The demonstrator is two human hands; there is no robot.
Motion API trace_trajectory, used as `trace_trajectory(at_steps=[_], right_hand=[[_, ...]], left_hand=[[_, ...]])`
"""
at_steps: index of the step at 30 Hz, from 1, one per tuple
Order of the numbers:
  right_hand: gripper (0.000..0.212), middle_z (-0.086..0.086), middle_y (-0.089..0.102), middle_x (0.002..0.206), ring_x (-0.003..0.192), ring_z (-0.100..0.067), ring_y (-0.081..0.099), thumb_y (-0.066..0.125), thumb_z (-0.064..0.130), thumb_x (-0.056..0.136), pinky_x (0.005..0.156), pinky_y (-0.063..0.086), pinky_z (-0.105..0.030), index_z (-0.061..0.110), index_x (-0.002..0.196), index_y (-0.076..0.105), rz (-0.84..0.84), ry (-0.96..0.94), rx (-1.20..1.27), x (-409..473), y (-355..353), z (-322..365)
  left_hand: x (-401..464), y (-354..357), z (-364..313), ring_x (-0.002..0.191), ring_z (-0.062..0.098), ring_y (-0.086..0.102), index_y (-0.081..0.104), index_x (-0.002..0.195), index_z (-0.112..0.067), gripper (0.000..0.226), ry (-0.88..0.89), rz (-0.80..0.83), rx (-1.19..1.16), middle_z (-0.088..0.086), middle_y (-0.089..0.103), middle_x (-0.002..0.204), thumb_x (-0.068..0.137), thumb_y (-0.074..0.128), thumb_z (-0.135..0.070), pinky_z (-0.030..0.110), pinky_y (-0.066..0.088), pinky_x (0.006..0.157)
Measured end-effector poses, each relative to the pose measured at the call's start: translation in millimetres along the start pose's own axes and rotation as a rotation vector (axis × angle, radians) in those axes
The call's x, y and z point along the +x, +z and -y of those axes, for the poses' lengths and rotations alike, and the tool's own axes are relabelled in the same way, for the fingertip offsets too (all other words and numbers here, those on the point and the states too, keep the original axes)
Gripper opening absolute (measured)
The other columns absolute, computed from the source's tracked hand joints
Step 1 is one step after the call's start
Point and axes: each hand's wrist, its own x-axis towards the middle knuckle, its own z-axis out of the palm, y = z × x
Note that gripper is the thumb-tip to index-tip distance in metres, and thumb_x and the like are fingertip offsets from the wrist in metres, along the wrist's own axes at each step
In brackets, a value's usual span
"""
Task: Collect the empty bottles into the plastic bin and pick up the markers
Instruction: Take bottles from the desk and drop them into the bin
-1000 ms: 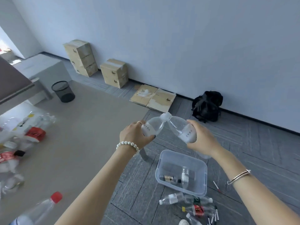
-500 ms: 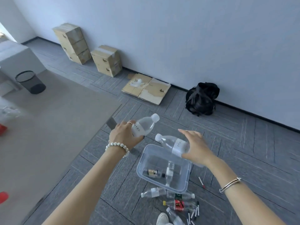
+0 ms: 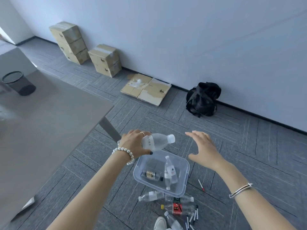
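The worktop (image 3: 41, 130) filled the left; the plastic bin (image 3: 186, 178) sat on the floor holding two bottles (image 3: 170, 171). Above its rim, the left hand (image 3: 134, 143) kept a closed grip on a clear bottle (image 3: 157, 141); the right hand (image 3: 204, 148) was spread, empty. Released off-centre, that bottle might bounce out among the loose bottles (image 3: 176, 209) and markers (image 3: 194, 214).
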Motion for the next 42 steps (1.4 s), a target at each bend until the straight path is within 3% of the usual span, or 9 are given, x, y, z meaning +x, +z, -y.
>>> trace_trajectory(at_steps=[7, 11, 20, 32, 42], right_hand=[[0.075, 0.0, 0.021, 0.152, 0.142, -0.018, 0.011, 0.066, 0.029, 0.08, 0.114, 0.016, -0.038, 0.029, 0.143, 0.025, -0.038, 0.055, 0.019, -22, -10, -23], [0.073, -0.001, 0.024, 0.151, 0.141, -0.019, 0.013, 0.065, 0.028, 0.081, 0.115, 0.015, -0.038, 0.029, 0.143, 0.026, -0.064, 0.072, 0.021, -30, -15, -30], [0.065, 0.001, 0.023, 0.152, 0.142, -0.019, 0.009, 0.059, 0.035, 0.086, 0.115, 0.013, -0.039, 0.028, 0.142, 0.029, 0.02, 0.069, -0.005, -21, -8, -13], [0.061, 0.0, 0.027, 0.15, 0.141, -0.017, 0.012, 0.059, 0.035, 0.086, 0.113, 0.016, -0.035, 0.028, 0.14, 0.033, 0.073, -0.181, -0.056, 21, 9, 108], [0.063, -0.001, 0.029, 0.15, 0.141, -0.018, 0.016, 0.06, 0.038, 0.085, 0.114, 0.017, -0.035, 0.027, 0.141, 0.032, 0.138, -0.413, -0.109, 41, 52, 270]], left_hand=[[20, 20, -30, 0.118, 0.016, 0.046, 0.043, 0.133, -0.035, 0.081, 0.082, 0.118, 0.063, -0.007, 0.055, 0.125, 0.061, 0.078, -0.052, 0.037, 0.035, 0.1], [24, 27, -42, 0.127, 0.018, 0.04, 0.038, 0.137, -0.034, 0.088, 0.116, 0.102, 0.068, -0.006, 0.048, 0.135, 0.06, 0.078, -0.053, 0.04, 0.029, 0.105], [16, 13, -32, 0.126, 0.019, 0.043, 0.043, 0.134, -0.03, 0.071, 0.128, 0.037, -0.061, -0.002, 0.05, 0.134, 0.071, 0.072, -0.05, 0.039, 0.036, 0.105], [-55, -42, 58, 0.128, 0.018, 0.041, 0.045, 0.133, -0.031, 0.066, -0.056, -0.121, -0.105, -0.003, 0.048, 0.137, 0.075, 0.065, -0.056, 0.039, 0.035, 0.106], [-149, -90, 179, 0.124, 0.016, 0.044, 0.048, 0.13, -0.031, 0.068, -0.243, -0.19, -0.158, -0.004, 0.053, 0.131, 0.073, 0.06, -0.066, 0.035, 0.038, 0.103]])
